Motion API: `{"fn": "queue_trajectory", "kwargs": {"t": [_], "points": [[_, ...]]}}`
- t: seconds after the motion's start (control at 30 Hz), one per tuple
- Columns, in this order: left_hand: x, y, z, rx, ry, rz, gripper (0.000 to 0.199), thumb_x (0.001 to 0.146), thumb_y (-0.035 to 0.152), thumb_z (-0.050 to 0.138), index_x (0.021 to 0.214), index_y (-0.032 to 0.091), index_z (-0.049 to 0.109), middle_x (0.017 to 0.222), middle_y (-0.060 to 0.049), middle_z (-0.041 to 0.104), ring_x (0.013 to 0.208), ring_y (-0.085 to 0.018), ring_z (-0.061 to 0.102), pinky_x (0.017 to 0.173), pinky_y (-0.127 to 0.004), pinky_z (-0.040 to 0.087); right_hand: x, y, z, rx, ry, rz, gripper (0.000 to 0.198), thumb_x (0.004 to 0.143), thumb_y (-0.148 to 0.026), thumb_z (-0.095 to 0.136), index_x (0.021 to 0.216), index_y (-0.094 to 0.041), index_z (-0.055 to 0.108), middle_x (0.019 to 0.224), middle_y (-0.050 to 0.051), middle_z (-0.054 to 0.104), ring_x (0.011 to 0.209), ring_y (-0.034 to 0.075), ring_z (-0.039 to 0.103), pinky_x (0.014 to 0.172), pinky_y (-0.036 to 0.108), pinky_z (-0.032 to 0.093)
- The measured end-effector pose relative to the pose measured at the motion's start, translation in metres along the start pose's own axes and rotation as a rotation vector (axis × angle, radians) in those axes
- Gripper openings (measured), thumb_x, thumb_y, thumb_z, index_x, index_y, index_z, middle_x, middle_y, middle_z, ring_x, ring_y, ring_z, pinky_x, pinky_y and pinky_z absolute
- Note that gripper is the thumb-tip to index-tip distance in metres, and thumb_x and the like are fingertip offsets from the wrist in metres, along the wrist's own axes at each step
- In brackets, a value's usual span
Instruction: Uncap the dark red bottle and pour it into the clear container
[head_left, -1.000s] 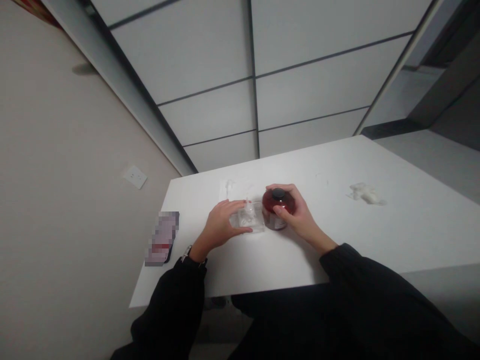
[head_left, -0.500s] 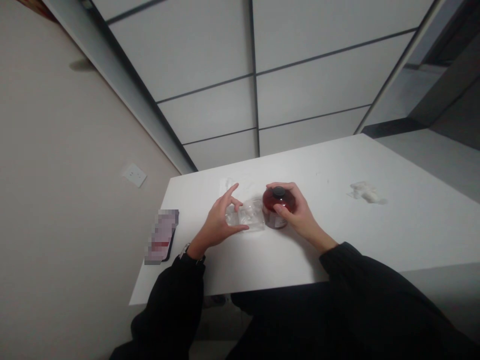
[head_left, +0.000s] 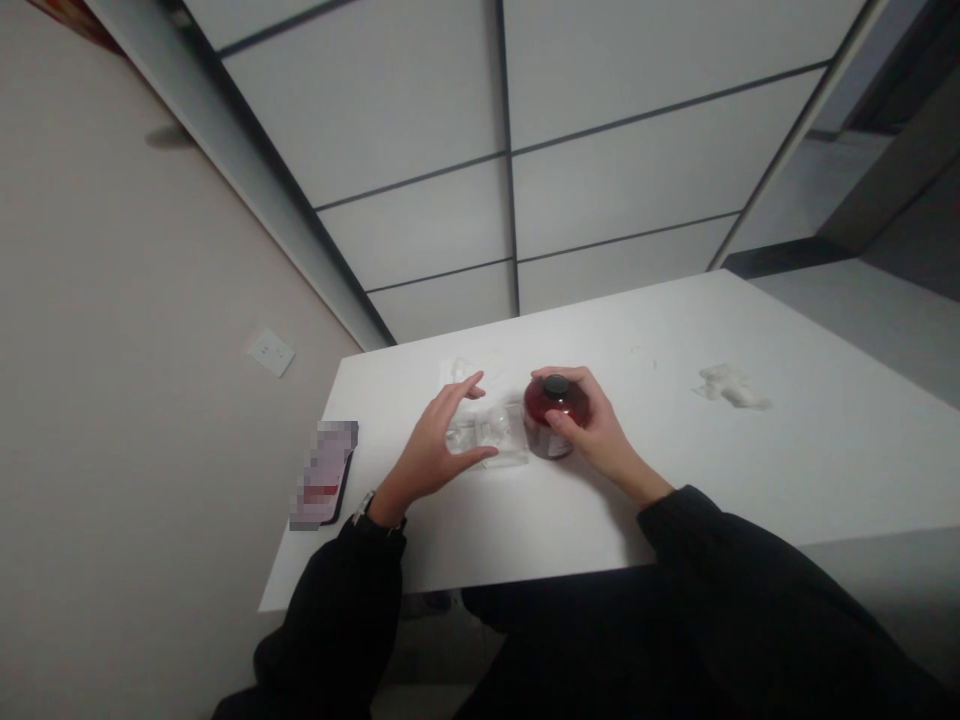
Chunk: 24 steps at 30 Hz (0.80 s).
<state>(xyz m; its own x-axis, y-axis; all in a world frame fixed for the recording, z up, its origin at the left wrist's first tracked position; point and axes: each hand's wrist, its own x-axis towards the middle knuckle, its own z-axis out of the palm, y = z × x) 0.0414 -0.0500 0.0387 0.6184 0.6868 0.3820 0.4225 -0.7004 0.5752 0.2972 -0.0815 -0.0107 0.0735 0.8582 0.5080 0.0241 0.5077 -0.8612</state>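
Note:
A dark red bottle [head_left: 538, 410] with a black cap stands upright on the white table, a pale label low on its side. My right hand [head_left: 591, 420] is wrapped around it, thumb in front and fingers behind. Just left of the bottle lies clear, crinkled plastic packaging [head_left: 504, 436], box-like in shape. Around its left part hovers my left hand [head_left: 435, 440], thumb and fingers spread apart, with nothing gripped. Whether the thumb touches the plastic I cannot tell.
A phone [head_left: 326, 475], its screen blurred out, lies at the table's left edge. Crumpled white tissue [head_left: 731, 386] lies to the right on the white table [head_left: 750, 470]. A wall socket [head_left: 271, 352] is at left, and panelled doors [head_left: 420, 230] rise behind the table.
My left hand has opened a little wider, its fingers shifting off the clear plastic. The right hand and the bottle have stayed almost where they were.

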Motion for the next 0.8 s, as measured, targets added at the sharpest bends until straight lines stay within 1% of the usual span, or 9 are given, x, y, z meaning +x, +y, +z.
{"fn": "queue_trajectory", "kwargs": {"t": [0.07,0.1,0.2,0.27,0.37,0.43,0.53,0.63,0.8], "points": [[0.006,0.009,-0.001,0.063,-0.034,0.041,0.078,0.096,0.044,0.077,0.163,0.03,0.039,0.151,-0.013,0.059,0.134,-0.029,0.062,0.119,-0.048,0.048,0.0,0.0,0.0,0.007,-0.005,0.005,0.04,0.092,-0.051,0.078,0.125,-0.031,0.066,0.131,0.008,0.07,0.125,0.028,0.065,0.111,0.047,0.049],[0.009,0.012,-0.001,0.092,-0.065,0.051,0.07,0.099,0.04,0.075,0.16,0.029,0.043,0.151,-0.012,0.06,0.132,-0.028,0.065,0.117,-0.047,0.051,0.0,0.001,0.0,0.012,-0.005,0.007,0.04,0.092,-0.051,0.078,0.125,-0.031,0.066,0.131,0.008,0.07,0.125,0.028,0.064,0.111,0.048,0.048],[0.019,0.018,-0.001,0.144,-0.135,0.08,0.041,0.103,0.03,0.068,0.144,0.026,0.061,0.135,-0.008,0.073,0.122,-0.025,0.071,0.107,-0.043,0.059,0.0,0.001,0.001,0.031,-0.006,0.009,0.04,0.092,-0.051,0.079,0.124,-0.031,0.065,0.13,0.008,0.07,0.125,0.028,0.065,0.111,0.048,0.049],[0.023,0.021,-0.004,0.143,-0.076,0.092,0.03,0.103,0.029,0.068,0.133,0.024,0.068,0.124,-0.007,0.078,0.116,-0.024,0.074,0.104,-0.041,0.061,0.0,0.001,0.001,0.037,-0.012,0.01,0.04,0.092,-0.049,0.079,0.124,-0.031,0.065,0.13,0.008,0.069,0.125,0.027,0.065,0.111,0.047,0.049],[0.026,0.026,-0.012,0.124,0.08,0.073,0.03,0.099,0.031,0.075,0.127,0.021,0.071,0.121,-0.008,0.08,0.112,-0.023,0.076,0.103,-0.039,0.062,0.0,0.001,0.001,0.046,-0.025,0.025,0.039,0.092,-0.047,0.079,0.125,-0.031,0.064,0.132,0.008,0.068,0.127,0.028,0.064,0.113,0.048,0.047],[0.026,0.03,-0.017,0.102,0.13,0.045,0.03,0.097,0.032,0.077,0.124,0.021,0.072,0.12,-0.008,0.08,0.111,-0.022,0.076,0.101,-0.038,0.063,0.0,0.001,0.0,0.05,-0.031,0.038,0.04,0.092,-0.046,0.079,0.126,-0.03,0.064,0.133,0.009,0.068,0.127,0.028,0.064,0.113,0.048,0.047],[0.025,0.032,-0.02,0.029,0.126,-0.015,0.029,0.095,0.033,0.079,0.121,0.022,0.074,0.119,-0.007,0.081,0.108,-0.022,0.077,0.1,-0.037,0.064,0.0,0.0,0.0,0.042,-0.028,0.041,0.039,0.092,-0.044,0.078,0.125,-0.03,0.064,0.133,0.009,0.068,0.127,0.028,0.064,0.113,0.049,0.047],[0.025,0.031,-0.02,-0.046,0.12,-0.071,0.03,0.094,0.033,0.08,0.122,0.023,0.076,0.121,-0.006,0.081,0.11,-0.022,0.077,0.101,-0.036,0.064,0.001,-0.001,-0.001,0.035,-0.028,0.044,0.038,0.092,-0.042,0.078,0.125,-0.03,0.064,0.132,0.009,0.068,0.127,0.029,0.064,0.113,0.049,0.047],[0.027,0.032,-0.019,-0.073,0.142,-0.09,0.031,0.094,0.032,0.079,0.123,0.024,0.078,0.124,-0.007,0.081,0.113,-0.023,0.077,0.102,-0.038,0.064,0.001,-0.003,0.0,0.038,-0.037,0.065,0.038,0.091,-0.042,0.078,0.124,-0.029,0.063,0.131,0.009,0.069,0.125,0.029,0.065,0.113,0.051,0.048]]}}
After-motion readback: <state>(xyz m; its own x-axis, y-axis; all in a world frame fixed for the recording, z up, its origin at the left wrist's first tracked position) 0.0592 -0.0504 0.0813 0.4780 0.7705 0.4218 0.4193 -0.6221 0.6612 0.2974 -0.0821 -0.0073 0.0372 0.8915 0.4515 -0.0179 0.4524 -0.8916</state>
